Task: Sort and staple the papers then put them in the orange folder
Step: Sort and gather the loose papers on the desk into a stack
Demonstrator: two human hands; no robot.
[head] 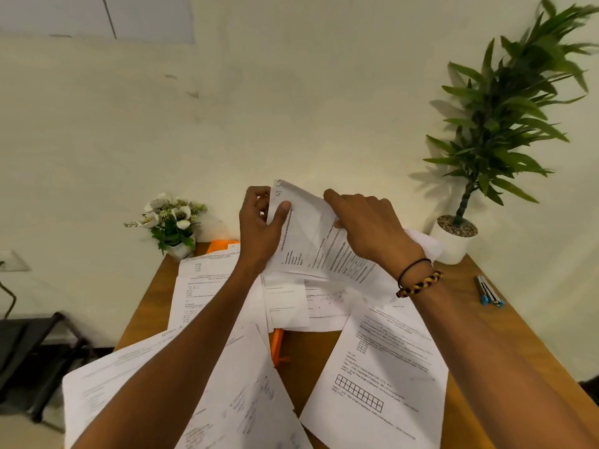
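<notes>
White printed papers are held raised, long axis running away, pinched by the left hand and grasped by the right hand.

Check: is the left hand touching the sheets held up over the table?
Touching. The head view shows the left hand gripping the raised sheets at their top corner, thumb pressed flat on the front face. The right hand holds them too.
</notes>
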